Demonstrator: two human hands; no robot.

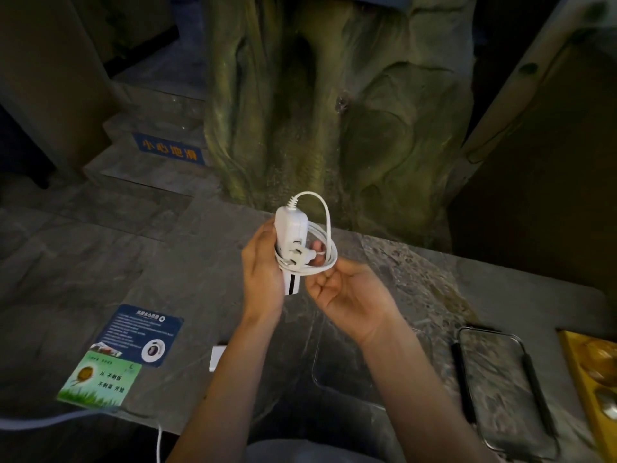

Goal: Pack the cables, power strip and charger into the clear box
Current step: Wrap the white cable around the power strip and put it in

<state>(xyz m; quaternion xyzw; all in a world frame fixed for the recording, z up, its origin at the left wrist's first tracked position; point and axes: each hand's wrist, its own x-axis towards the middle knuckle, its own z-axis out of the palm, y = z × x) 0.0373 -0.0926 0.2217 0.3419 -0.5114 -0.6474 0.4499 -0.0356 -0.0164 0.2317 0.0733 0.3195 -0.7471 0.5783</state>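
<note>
My left hand (263, 265) grips a white power strip (289, 228) upright above the stone table, its plug (298, 256) facing me. The strip's white cord (330, 228) is coiled in loops around the strip. My right hand (347, 292) holds the coil from below, palm up, with fingertips curled round the loops. The clear box (320, 382) sits on the table under my right forearm; only parts of its rim show. A small white charger block (217, 357) lies partly hidden behind my left forearm. A thin white cable (159, 442) hangs off the table's near edge.
A clear lid with dark clips (500, 379) lies at the right, beside a yellow tray (597, 379). Two printed cards (133, 339) lie at the left. A rock-like sculpted column (334, 111) rises behind the table; steps lead up at the far left.
</note>
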